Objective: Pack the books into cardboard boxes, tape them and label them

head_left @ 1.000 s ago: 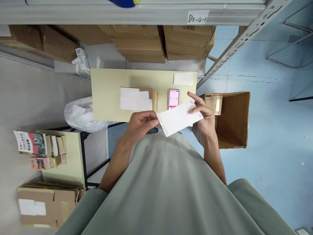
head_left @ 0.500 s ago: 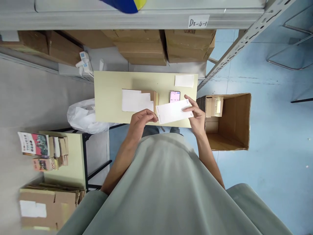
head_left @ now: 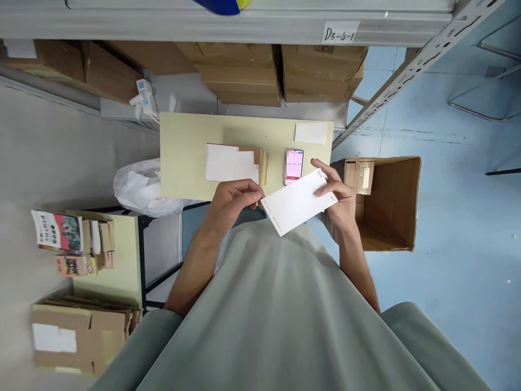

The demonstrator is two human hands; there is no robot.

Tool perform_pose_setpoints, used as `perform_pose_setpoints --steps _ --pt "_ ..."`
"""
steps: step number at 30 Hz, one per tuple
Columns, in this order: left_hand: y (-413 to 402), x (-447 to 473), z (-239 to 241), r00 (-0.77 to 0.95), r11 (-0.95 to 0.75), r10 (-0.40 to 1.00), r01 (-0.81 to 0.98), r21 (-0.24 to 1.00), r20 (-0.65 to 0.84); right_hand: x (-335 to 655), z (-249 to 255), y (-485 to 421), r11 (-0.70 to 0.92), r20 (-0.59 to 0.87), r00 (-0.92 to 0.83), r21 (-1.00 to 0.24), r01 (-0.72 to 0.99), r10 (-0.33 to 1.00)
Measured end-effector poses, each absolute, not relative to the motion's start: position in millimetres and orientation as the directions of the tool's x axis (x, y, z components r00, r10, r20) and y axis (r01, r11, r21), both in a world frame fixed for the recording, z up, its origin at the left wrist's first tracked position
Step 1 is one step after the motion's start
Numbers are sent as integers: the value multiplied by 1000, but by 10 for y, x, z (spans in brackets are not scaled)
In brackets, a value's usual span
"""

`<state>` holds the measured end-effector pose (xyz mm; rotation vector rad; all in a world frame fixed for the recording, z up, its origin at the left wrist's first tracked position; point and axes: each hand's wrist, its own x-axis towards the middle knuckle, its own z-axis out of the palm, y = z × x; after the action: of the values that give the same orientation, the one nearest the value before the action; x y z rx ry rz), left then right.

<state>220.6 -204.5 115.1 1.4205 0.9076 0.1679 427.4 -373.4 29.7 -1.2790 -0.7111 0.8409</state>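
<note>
A white rectangular paper piece [head_left: 296, 205], like an envelope or card with small print at its ends, is tilted in front of me over the table's near edge. My right hand [head_left: 334, 191] grips its right end, thumb and fingers on either side. At its left corner my left hand [head_left: 240, 198] is closed in a pinch, fingertips at the paper. More white paper pieces [head_left: 228, 164] lie overlapping beside and partly on a small brown cardboard box [head_left: 257, 157]. A phone [head_left: 293, 165] showing a timer lies just beyond the held paper.
The pale yellow table [head_left: 185, 146] also bears a white sheet [head_left: 311, 132] at its far right. An open carton [head_left: 391, 201] stands right of it. A shelf with cartons [head_left: 240, 70] is beyond. To the left are a plastic bag [head_left: 140, 187] and stacked books [head_left: 77, 236].
The right hand has moved right and slightly nearer me. The paper has turned, its lower left corner dropping toward my body and uncovering more of the phone. The left hand stays near its left end.
</note>
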Motion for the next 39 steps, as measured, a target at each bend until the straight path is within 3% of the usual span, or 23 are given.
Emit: perform_pose_setpoints --steps 20,30,39 --pt "-1990 2341 1330 718 149 517 460 875 -466 4367 358 -3784 61 -25 527 -988 -145 849" --pt "-2101 2215 1262 729 20 598 402 915 -333 4166 545 -3704 -86 -9 448 -985 152 894" --pt "-2128 2037 1324 790 -173 575 369 913 -211 3626 946 -3466 -114 -106 313 -993 8 944"
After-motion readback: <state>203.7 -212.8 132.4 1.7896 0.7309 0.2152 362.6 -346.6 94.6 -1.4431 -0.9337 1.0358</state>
